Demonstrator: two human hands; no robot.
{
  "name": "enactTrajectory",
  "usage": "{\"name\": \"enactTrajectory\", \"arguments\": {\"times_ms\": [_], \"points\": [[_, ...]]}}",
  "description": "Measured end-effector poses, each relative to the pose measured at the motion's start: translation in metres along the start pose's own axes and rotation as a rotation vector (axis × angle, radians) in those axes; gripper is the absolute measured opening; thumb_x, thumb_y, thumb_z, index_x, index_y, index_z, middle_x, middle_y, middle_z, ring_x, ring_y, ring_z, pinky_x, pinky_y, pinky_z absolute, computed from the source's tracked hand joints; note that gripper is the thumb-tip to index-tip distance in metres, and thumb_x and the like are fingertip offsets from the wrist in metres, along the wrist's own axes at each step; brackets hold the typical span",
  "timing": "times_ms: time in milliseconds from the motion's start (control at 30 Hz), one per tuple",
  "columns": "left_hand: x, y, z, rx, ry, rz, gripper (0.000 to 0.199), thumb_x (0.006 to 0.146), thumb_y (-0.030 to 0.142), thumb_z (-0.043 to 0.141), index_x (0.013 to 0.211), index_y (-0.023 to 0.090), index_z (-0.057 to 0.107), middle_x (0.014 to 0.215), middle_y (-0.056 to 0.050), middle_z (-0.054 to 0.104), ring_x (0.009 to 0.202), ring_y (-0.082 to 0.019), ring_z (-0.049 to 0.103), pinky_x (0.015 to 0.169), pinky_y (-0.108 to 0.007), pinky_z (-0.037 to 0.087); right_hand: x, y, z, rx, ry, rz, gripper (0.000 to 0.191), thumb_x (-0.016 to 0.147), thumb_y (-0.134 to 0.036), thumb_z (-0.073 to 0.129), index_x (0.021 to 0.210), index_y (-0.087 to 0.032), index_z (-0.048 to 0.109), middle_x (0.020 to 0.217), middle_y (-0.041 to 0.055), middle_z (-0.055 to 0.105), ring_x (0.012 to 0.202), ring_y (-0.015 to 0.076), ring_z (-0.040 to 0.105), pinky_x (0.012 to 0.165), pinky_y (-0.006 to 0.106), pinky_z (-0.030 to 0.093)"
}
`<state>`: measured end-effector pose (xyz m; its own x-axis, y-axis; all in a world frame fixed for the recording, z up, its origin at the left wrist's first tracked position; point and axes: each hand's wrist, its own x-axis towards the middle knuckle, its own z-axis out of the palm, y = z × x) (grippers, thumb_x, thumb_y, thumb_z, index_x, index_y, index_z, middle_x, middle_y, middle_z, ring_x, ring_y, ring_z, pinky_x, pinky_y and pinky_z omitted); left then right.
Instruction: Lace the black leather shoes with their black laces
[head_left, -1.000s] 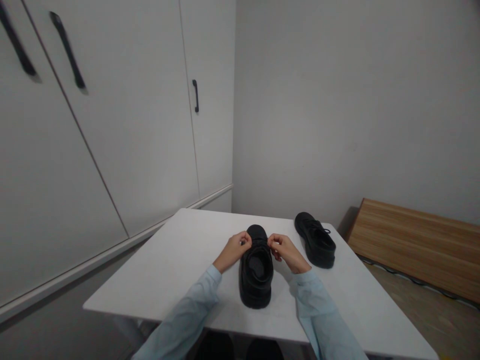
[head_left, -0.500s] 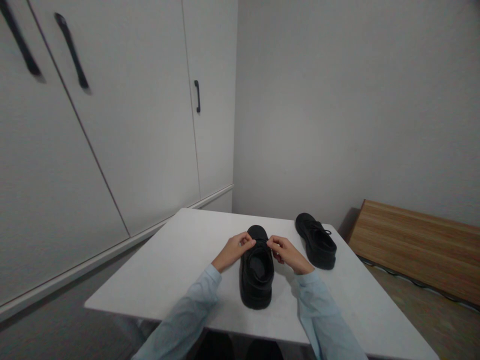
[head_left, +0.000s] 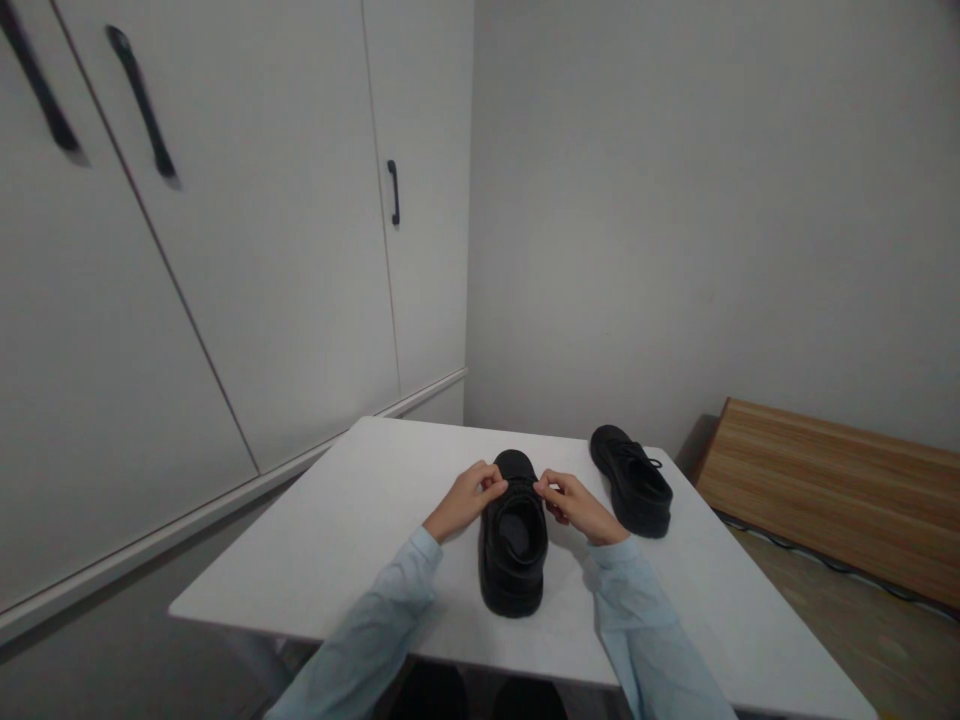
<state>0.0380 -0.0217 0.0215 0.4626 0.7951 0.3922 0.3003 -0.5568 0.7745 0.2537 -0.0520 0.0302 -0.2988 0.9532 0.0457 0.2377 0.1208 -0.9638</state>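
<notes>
I count two bare hands [head_left: 466, 498] [head_left: 576, 506] of my own, two pale blue sleeves [head_left: 375, 625] [head_left: 652, 620], two black shoes [head_left: 512, 585] [head_left: 634, 490], one white table [head_left: 360, 515], three dark cabinet handles [head_left: 39, 82] [head_left: 141, 102] [head_left: 394, 192] and one wood-grained board [head_left: 832, 490].

both hands [head_left: 469, 499] pinch at the nearer black shoe [head_left: 513, 590].

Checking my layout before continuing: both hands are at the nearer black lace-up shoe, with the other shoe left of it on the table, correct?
Not left: the head view shows the other shoe right of the nearer black lace-up shoe, on the white table.
</notes>
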Motion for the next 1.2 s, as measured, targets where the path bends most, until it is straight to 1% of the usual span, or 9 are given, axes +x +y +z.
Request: {"name": "enactTrajectory", "arguments": {"times_ms": [267,467,667,800,967,1067,1133,1200], "points": [[-0.001,0.000,-0.007,0.009,-0.026,-0.003,0.032,0.083,0.045,0.051,0.069,0.017,0.055,0.075,-0.001,0.049,0.075,-0.015,0.048,0.075,-0.027,0.037,-0.004,-0.004,-0.007,-0.034,-0.051,-0.008,0.040,0.076,-0.057,0.057,0.069,-0.019,0.047,0.051,-0.0094,0.036,0.043,0.0057,0.032,0.040,0.018,0.022],[-0.002,-0.004,-0.011,0.013,-0.042,0.009,0.030,0.083,0.042,0.054,0.068,0.017,0.056,0.075,0.000,0.049,0.075,-0.015,0.047,0.073,-0.027,0.036,-0.004,-0.005,-0.007,-0.085,-0.072,-0.015,0.040,0.077,-0.056,0.057,0.067,-0.019,0.047,0.052,-0.0086,0.037,0.044,0.0061,0.033,0.041,0.019,0.022],[-0.002,-0.004,-0.015,0.011,-0.073,-0.008,0.033,0.081,0.047,0.054,0.068,0.017,0.057,0.077,-0.001,0.048,0.078,-0.016,0.047,0.076,-0.028,0.036,-0.004,-0.006,-0.008,-0.089,-0.078,-0.016,0.041,0.076,-0.057,0.057,0.065,-0.019,0.047,0.049,-0.0085,0.037,0.043,0.0065,0.034,0.041,0.019,0.022],[-0.003,-0.005,-0.014,0.005,-0.078,-0.005,0.032,0.082,0.047,0.053,0.069,0.017,0.057,0.078,-0.001,0.049,0.079,-0.016,0.047,0.076,-0.027,0.036,-0.003,-0.003,-0.009,-0.088,-0.081,-0.006,0.042,0.076,-0.058,0.057,0.065,-0.019,0.048,0.047,-0.0085,0.039,0.042,0.0065,0.034,0.041,0.019,0.023],[-0.003,-0.009,-0.010,-0.040,-0.087,-0.011,0.032,0.082,0.046,0.053,0.069,0.017,0.055,0.076,0.000,0.050,0.075,-0.014,0.048,0.074,-0.026,0.037,0.001,0.004,-0.012,-0.066,-0.106,0.012,0.042,0.075,-0.059,0.058,0.068,-0.018,0.050,0.047,-0.0080,0.042,0.041,0.0063,0.036,0.040,0.019,0.025],[-0.001,-0.010,-0.008,-0.079,-0.058,-0.031,0.033,0.083,0.047,0.051,0.070,0.016,0.055,0.074,0.000,0.053,0.073,-0.015,0.050,0.071,-0.025,0.038,0.003,0.006,-0.012,-0.064,-0.109,0.033,0.043,0.074,-0.060,0.058,0.068,-0.018,0.051,0.049,-0.0073,0.043,0.042,0.0064,0.037,0.040,0.018,0.027],[0.000,-0.010,-0.008,-0.079,-0.001,-0.044,0.034,0.086,0.046,0.045,0.074,0.016,0.056,0.073,-0.001,0.056,0.072,-0.015,0.051,0.069,-0.025,0.038,0.004,0.007,-0.013,-0.074,-0.102,0.039,0.045,0.073,-0.061,0.059,0.067,-0.017,0.052,0.049,-0.0072,0.043,0.041,0.0064,0.037,0.039,0.019,0.028],[0.000,-0.013,-0.007,-0.018,0.076,-0.065,0.034,0.090,0.043,0.040,0.078,0.017,0.057,0.074,-0.001,0.058,0.071,-0.015,0.052,0.069,-0.025,0.038,0.004,0.005,-0.013,-0.083,-0.092,0.033,0.046,0.072,-0.062,0.059,0.067,-0.017,0.053,0.049,-0.0070,0.043,0.040,0.0063,0.037,0.039,0.019,0.029]]}}
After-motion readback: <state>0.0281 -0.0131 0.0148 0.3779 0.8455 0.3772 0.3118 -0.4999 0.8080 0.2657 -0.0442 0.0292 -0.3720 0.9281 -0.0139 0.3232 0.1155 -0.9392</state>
